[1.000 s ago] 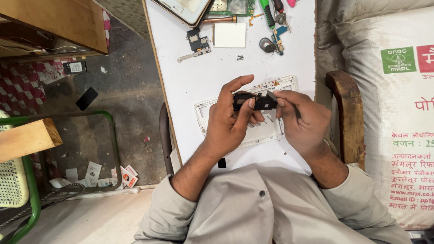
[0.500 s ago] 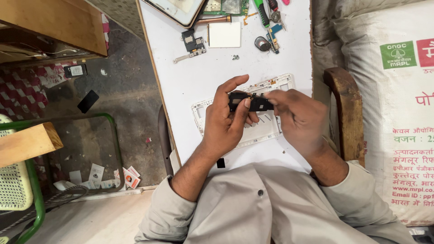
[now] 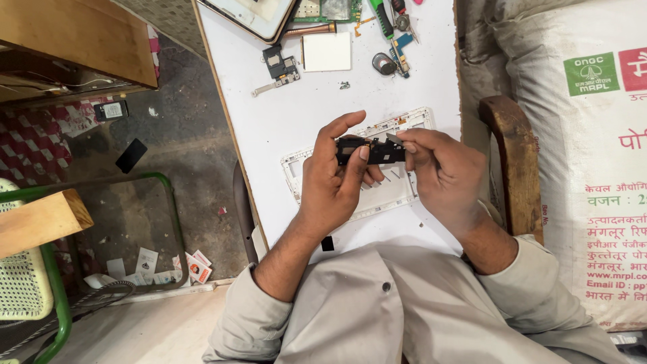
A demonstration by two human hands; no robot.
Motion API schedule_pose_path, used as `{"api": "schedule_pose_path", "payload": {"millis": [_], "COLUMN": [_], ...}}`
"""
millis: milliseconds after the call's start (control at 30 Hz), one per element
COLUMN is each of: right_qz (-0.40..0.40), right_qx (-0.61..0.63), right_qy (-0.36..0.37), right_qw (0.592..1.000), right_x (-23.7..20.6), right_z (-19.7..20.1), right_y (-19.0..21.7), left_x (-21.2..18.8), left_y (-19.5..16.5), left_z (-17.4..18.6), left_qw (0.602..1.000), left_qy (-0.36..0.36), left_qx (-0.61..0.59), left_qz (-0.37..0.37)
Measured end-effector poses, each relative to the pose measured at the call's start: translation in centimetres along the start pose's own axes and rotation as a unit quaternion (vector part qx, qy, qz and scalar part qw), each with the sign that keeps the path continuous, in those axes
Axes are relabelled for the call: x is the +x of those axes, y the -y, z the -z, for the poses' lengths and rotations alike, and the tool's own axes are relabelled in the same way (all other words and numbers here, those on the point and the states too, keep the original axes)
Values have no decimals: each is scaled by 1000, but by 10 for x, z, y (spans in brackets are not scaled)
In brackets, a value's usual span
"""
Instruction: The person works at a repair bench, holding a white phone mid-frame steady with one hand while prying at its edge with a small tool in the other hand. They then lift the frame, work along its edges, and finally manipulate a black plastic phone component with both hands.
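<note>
The person sits at a white table (image 3: pixel 296 121), and both hands meet just above a white plastic frame (image 3: pixel 397 192) lying flat on it. The left hand (image 3: pixel 333 185) grips a small black part (image 3: pixel 367 151) between thumb and fingers, with the forefinger stretched out above it. The right hand (image 3: pixel 441 172) pinches the other end of the same part with its fingertips, so the piece hangs between the two hands over the frame, not resting on it.

Farther up the table lie a white square card (image 3: pixel 326 51), a small circuit board (image 3: pixel 280 67), a green-handled screwdriver (image 3: pixel 380 19) and a few loose bits near the edge. A corner of a tablet (image 3: pixel 253 17) pokes in at the top.

To the person's right stand a curved wooden chair arm (image 3: pixel 515 162) and a big white sack (image 3: pixel 586 155) with printed lettering. To the left the floor is grey concrete (image 3: pixel 182 155), littered with paper scraps (image 3: pixel 145 263). A green metal frame (image 3: pixel 162 180) and a block of wood (image 3: pixel 40 219) stand there, under a wooden cabinet (image 3: pixel 81 40).
</note>
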State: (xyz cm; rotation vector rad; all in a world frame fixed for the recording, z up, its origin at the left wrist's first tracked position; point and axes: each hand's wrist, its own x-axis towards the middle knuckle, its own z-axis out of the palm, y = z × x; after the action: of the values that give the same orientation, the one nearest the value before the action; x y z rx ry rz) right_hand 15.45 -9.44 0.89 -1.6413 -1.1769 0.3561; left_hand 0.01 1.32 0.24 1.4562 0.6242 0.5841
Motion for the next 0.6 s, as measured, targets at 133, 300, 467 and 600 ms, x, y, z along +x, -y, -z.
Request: {"api": "schedule_pose_path", "payload": {"millis": [133, 300, 467, 600], "right_qz": [-5, -1, 22, 17], "right_qx": [-4, 2, -2, 0], "right_qy": [7, 12, 15, 9], "right_qw": [1000, 1000, 1000, 1000], "right_x": [0, 0, 0, 0], "right_z": [0, 0, 1, 1], "right_y": [1, 0, -2, -1], "left_x": [1, 0, 0, 0], "left_y": [0, 0, 1, 0], "left_z": [0, 1, 1, 1], "left_qw": [1000, 1000, 1000, 1000], "left_qy": [2, 6, 8, 9], "left_qx": [-3, -7, 0, 1], "left_qz": [0, 0, 3, 4]}}
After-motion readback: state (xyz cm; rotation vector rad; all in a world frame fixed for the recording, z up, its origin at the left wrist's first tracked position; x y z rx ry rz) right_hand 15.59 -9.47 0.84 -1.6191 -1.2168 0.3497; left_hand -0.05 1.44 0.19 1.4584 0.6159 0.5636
